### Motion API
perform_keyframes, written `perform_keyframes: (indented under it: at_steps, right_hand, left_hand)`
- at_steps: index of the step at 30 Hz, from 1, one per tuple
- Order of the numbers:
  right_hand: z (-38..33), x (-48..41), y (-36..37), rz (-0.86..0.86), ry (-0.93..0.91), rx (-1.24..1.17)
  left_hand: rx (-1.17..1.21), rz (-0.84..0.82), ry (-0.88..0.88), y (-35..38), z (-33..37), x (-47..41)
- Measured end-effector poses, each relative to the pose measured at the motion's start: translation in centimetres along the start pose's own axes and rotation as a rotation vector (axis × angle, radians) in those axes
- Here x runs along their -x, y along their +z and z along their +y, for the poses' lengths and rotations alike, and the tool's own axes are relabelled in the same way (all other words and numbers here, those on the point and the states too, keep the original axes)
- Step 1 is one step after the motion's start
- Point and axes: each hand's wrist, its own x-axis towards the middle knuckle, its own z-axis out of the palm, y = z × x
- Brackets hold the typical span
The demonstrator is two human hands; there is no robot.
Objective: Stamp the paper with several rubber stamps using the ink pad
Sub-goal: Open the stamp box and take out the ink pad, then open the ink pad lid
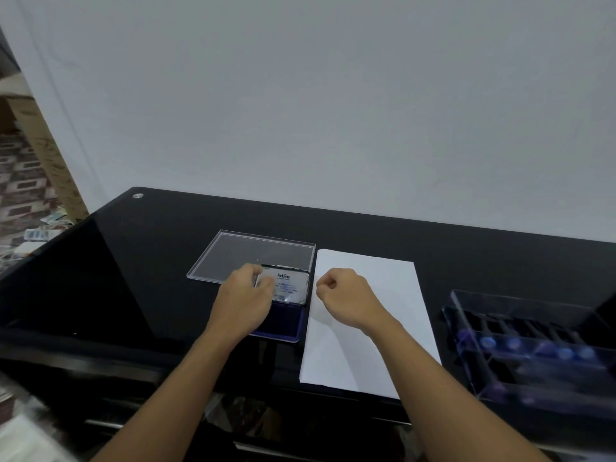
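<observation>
At desk centre, just left of the paper, lies the ink pad [283, 323], its base flat on the black desk [150, 261] and its dark-blue pad surface exposed. Its lid [291, 285] stands raised toward the wall, printed label facing the viewer. The left hand [246, 291] has its grip clamped on the lid's left edge, thumb and fingers pinching it — prob. to hold the lid up so the pad can be reached.

The right hand [343, 291] hangs over the paper's left margin, just beside the lid. Its grip is drawn together into a loose fist w/ nothing visible inside, so it looks free to fetch a stamp.

The paper [336, 355] is a white sheet w/ its long side running away from the viewer. Whether its left edge touches the pad's base cannot be told. No imprints show on the bare part. Lying right beside the pad, it keeps the ink-to-paper path short.

Behind the pad a clear plastic cover [253, 255] lies flat — poss. the stamp case's top, set aside. At far right is the transparent stamp case [466, 328], w/ blue-topped rubber stamps [513, 343] standing in slots. They are blurred, count not legible, and sit on the free hand's side.

Stage, as judged: setup only. No stamp has been picked or inked yet.
</observation>
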Motion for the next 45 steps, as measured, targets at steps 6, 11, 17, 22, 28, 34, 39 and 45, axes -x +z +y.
perform_keyframes:
  at_steps: [6,11,17,22,28,34,39,45]
  right_hand:
    - [1.5,1.3,-3.0,0.053,-0.017,-0.027]
    - [3.4,3.1,-6.5,0.102,0.017,-0.023]
    - [6.7,5.9,-10.9,0.183,0.067,0.019]
    - [9.9,8.1,-13.9,0.221,0.126,0.061]
    - [13.5,10.6,-16.4,0.197,0.246,0.137]
    - [16.1,11.4,-17.1,0.057,0.383,0.305]
    - [16.4,11.5,-16.5,0.008,0.464,0.436]
    - [14.8,11.6,-16.1,-0.039,0.494,0.582]
  left_hand:
    - [-0.014,-0.014,0.146,2.1,3.9,1.1]
    - [0.039,-0.04,0.24,4.7,7.0,2.3]
    - [0.013,-0.128,0.312,9.1,10.9,4.4]
    - [0.002,-0.239,0.362,13.0,13.1,6.4]
    - [-0.059,-0.373,0.455,17.5,14.4,9.2]
    - [-0.166,-0.478,0.474,20.3,13.6,10.4]
    - [-0.195,-0.485,0.487,21.1,13.1,11.0]
    - [-0.24,-0.477,0.485,21.0,13.0,11.4]
